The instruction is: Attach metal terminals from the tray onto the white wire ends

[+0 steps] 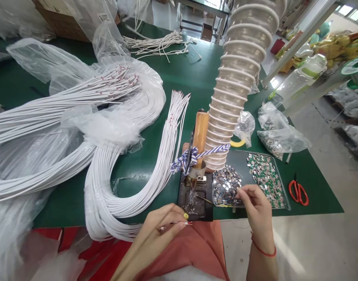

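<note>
My left hand (164, 224) is closed on a white cable (179, 223), its thin red and white wire ends poking out past the fingertips at the table's front edge. My right hand (255, 201) pinches thumb and forefinger together at the edge of a heap of small metal connectors (227, 185); whatever lies between those fingertips is too small to tell. The heap fills the left part of a clear tray (287, 199), with green and silver connector pieces (266, 177) on its right. Just ahead of my left hand stands a soldering stand (196, 195) with an orange-handled iron (201, 130) tied by striped cloth.
A ribbed clear hose (237, 74) hangs over the stand. White cable bundles (129, 207) curve across the left of the green table (199, 82). Red-handled scissors (298, 193) lie at the right, near bags of parts (280, 136) and yellow tape (237, 143).
</note>
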Demonstrator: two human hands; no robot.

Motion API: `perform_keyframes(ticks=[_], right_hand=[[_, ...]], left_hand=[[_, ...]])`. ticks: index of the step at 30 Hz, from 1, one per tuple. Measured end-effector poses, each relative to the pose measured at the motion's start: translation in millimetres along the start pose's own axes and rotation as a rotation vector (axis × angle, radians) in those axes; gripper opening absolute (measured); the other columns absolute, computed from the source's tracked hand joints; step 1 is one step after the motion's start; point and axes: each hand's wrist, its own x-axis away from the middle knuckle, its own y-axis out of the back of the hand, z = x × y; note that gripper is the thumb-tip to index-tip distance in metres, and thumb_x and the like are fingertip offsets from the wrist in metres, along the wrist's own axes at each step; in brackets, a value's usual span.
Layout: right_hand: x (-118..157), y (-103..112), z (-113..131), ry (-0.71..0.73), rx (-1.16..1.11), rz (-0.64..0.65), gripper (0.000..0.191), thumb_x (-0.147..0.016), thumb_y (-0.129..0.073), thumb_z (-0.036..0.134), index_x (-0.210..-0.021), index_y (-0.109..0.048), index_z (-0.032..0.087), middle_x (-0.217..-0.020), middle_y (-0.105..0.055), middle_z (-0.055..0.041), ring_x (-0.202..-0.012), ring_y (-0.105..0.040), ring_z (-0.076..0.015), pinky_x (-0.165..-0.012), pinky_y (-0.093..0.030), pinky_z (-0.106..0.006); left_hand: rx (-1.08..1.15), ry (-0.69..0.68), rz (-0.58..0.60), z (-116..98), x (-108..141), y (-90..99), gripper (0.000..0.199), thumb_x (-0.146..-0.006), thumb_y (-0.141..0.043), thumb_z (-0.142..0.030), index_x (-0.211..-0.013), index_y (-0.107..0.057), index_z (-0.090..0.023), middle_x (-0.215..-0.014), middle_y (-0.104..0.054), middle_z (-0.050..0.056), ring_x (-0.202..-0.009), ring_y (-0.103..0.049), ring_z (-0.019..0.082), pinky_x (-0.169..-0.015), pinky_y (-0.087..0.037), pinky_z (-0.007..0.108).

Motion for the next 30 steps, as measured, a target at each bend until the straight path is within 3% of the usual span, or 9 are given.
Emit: perform_keyframes(ticks=[3,6,8,13,18,25,30], right_hand=[[16,-10,20,0.035,-0.227,0.158,0.027,-0.093,-0.076,0.046,-0.078,-0.072,0.024,-0.073,-0.068,-0.0024,-0.067,-0.063,-0.0187,-0.056,-0.051,-0.027],[33,-26,35,0.081,-0.353,0.393,0.018,-0.097,-0.073,0.039,-0.087,-0.080,0.026,-0.078,-0.073,-0.0040,-0.070,-0.067,-0.0187,-0.057,-0.053,-0.027],[43,-35,40,0.101,-0.378,0.469,0.017,-0.100,-0.069,0.036,-0.096,-0.082,0.027,-0.080,-0.075,-0.0046,-0.072,-0.069,-0.0190,-0.060,-0.054,-0.027],[55,-46,43,0.064,-0.392,0.480,0.013,-0.099,-0.072,0.035,-0.094,-0.078,0.024,-0.079,-0.075,-0.0042,-0.070,-0.069,-0.0178,-0.058,-0.054,-0.025],[58,-51,47,0.160,-0.409,0.445,0.012,-0.102,-0.068,0.033,-0.097,-0.076,0.025,-0.084,-0.079,-0.0036,-0.075,-0.071,-0.0166,-0.067,-0.058,-0.026],[63,-55,48,0.190,-0.400,0.428,0.008,-0.101,-0.067,0.023,-0.100,-0.074,0.025,-0.086,-0.078,-0.0031,-0.077,-0.070,-0.0166,-0.070,-0.058,-0.026],[66,-56,46,0.212,-0.379,0.430,0.012,-0.100,-0.065,0.016,-0.102,-0.073,0.026,-0.088,-0.077,-0.0020,-0.079,-0.070,-0.0151,-0.072,-0.057,-0.023]], left_hand=[[0.001,-0.011,0.011,-1,1,-1.7,0.021,-0.094,-0.067,-0.017,-0.080,-0.083,-0.019,-0.087,-0.080,0.008,-0.077,-0.074,0.019,-0.070,-0.055,0.024],[0.036,-0.031,0.020,-5,6,-3.8,0.019,-0.094,-0.069,-0.019,-0.082,-0.084,-0.017,-0.087,-0.081,0.009,-0.077,-0.075,0.019,-0.070,-0.055,0.024],[0.057,-0.031,0.029,-8,11,-5.9,0.018,-0.095,-0.070,-0.021,-0.085,-0.084,-0.017,-0.088,-0.081,0.009,-0.077,-0.075,0.019,-0.071,-0.055,0.024],[0.072,-0.013,0.017,-14,20,-11.7,0.017,-0.096,-0.069,-0.019,-0.086,-0.082,-0.018,-0.092,-0.081,0.009,-0.079,-0.075,0.019,-0.068,-0.054,0.023],[0.094,-0.026,-0.011,-15,18,-16.8,0.017,-0.094,-0.065,-0.012,-0.082,-0.077,-0.017,-0.090,-0.080,0.008,-0.082,-0.075,0.019,-0.076,-0.056,0.025],[0.028,-0.016,-0.105,-16,17,-21.7,0.020,-0.087,-0.062,-0.007,-0.072,-0.067,-0.018,-0.083,-0.077,0.005,-0.071,-0.072,0.016,-0.065,-0.053,0.021],[-0.003,-0.045,-0.119,-17,19,-21.2,0.020,-0.087,-0.060,-0.005,-0.074,-0.067,-0.018,-0.085,-0.078,0.004,-0.075,-0.074,0.015,-0.069,-0.054,0.020]])
